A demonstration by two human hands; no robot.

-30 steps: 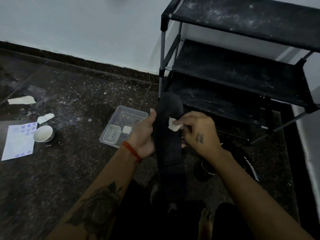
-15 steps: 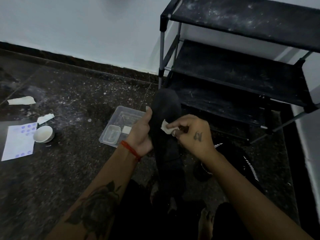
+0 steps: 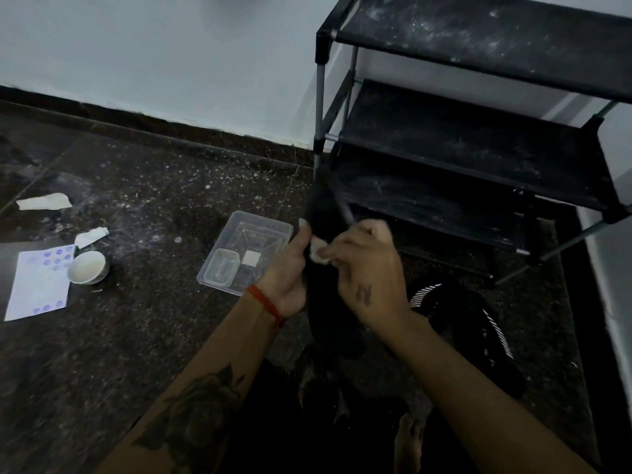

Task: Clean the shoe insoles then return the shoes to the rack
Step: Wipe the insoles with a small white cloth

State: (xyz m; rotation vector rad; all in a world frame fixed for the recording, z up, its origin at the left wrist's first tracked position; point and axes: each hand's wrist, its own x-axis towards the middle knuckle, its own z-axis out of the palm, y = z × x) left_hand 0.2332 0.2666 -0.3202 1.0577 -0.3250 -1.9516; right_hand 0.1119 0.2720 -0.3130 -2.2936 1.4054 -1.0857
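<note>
On a dark speckled stone floor (image 3: 136, 336) beside the black tiered shoe rack (image 3: 461, 159), a long black insole (image 3: 325, 213) is gripped upright by the left hand (image 3: 289, 268), seemingly steadied for wiping; a small white wipe (image 3: 318, 251) is pinched against it by the right hand (image 3: 369, 268).

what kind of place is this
Probably a home entryway or a room corner, with someone working on the floor. A black shoe rack stands against a plain white wall, over a dark speckled stone floor with a shoe beside it.
</note>
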